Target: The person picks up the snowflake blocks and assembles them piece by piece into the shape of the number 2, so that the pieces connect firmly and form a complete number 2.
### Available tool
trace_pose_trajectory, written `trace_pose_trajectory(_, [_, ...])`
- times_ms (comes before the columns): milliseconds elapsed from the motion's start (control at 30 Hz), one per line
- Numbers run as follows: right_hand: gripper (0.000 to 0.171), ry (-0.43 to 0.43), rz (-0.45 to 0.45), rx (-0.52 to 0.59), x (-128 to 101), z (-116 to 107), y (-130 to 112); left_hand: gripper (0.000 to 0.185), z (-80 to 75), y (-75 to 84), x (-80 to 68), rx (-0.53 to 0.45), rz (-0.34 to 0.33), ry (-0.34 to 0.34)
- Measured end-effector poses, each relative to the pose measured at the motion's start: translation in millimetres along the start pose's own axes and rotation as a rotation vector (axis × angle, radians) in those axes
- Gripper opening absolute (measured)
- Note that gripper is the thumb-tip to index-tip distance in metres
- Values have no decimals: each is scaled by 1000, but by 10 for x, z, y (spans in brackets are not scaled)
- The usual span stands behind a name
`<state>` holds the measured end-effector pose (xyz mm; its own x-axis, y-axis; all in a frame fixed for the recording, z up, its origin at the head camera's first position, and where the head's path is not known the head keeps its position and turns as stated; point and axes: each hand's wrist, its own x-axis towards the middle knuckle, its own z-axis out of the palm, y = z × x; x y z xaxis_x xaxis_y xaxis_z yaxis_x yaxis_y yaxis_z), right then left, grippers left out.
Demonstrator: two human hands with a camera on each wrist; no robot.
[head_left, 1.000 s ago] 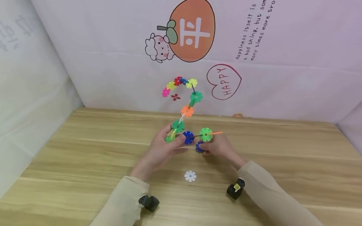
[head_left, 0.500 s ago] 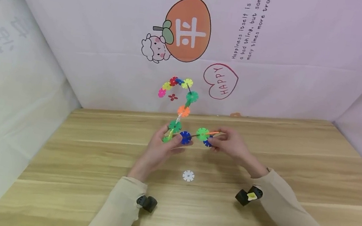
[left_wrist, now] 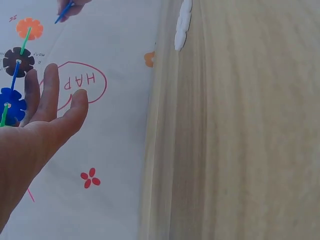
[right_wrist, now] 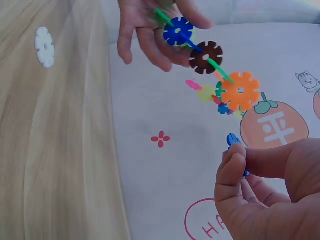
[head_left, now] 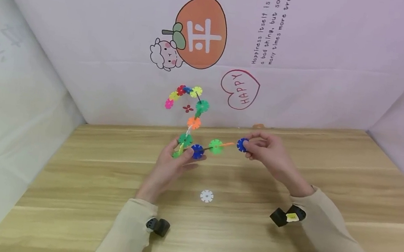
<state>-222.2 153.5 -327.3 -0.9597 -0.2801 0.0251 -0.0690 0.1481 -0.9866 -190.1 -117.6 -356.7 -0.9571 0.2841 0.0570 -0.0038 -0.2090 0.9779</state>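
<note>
In the head view my left hand holds a curved chain of joined snowflake discs, its thumb by a dark blue disc. The chain rises past an orange disc to a pink disc at its far tip. Its other end runs right through a bright green disc to an orange disc seen edge-on. My right hand pinches a loose blue snowflake disc between thumb and fingers, a small gap from that end. In the right wrist view the end orange disc faces the camera, above the pinched disc.
A white snowflake disc lies flat on the wooden table, in front of the hands. A printed cloth wall stands behind the table, with more cloth at both sides. Each wrist carries a small black camera.
My right hand has moved right and up with the blue disc, from below the green disc to beyond the chain's orange end. The chain and left hand have shifted slightly left in view.
</note>
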Motion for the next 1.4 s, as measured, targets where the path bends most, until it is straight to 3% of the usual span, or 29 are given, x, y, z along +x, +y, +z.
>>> trace_pose_trajectory(733, [23,-20,-13,29,-37,19,-77,32,-8,-56,4,7,-6,1])
trace_pose_trajectory(1133, [22,-1,-62,-75,-64,49,-97,31,-4,-50,3,21,-10,-5])
trace_pose_trajectory(1400, [18,57,-96,-109,-61,123,-91,30,31,-62,11,-55,-13,10])
